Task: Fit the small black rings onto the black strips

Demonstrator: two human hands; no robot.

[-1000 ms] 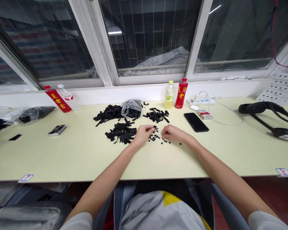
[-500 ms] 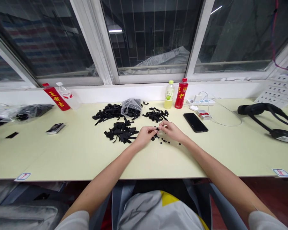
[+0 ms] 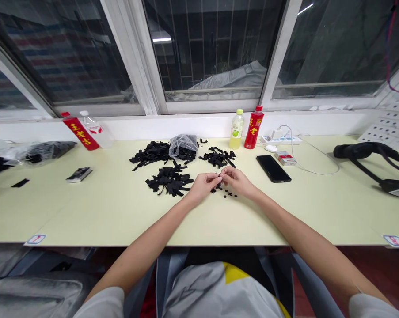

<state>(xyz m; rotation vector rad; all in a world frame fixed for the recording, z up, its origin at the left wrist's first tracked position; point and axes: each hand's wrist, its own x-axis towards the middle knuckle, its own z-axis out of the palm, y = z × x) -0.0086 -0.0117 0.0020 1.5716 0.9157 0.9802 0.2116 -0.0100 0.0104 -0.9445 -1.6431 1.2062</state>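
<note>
Pinching something too small to make out, the left hand (image 3: 202,185) and right hand (image 3: 238,181) meet fingertips just above small black rings (image 3: 224,192).

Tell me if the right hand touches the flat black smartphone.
Apart: the head view shows bare tabletop between the right hand and the flat black smartphone.

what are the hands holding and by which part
A small black piece, pinched between the fingertips of the left hand and right hand; too small to tell which part.
</note>
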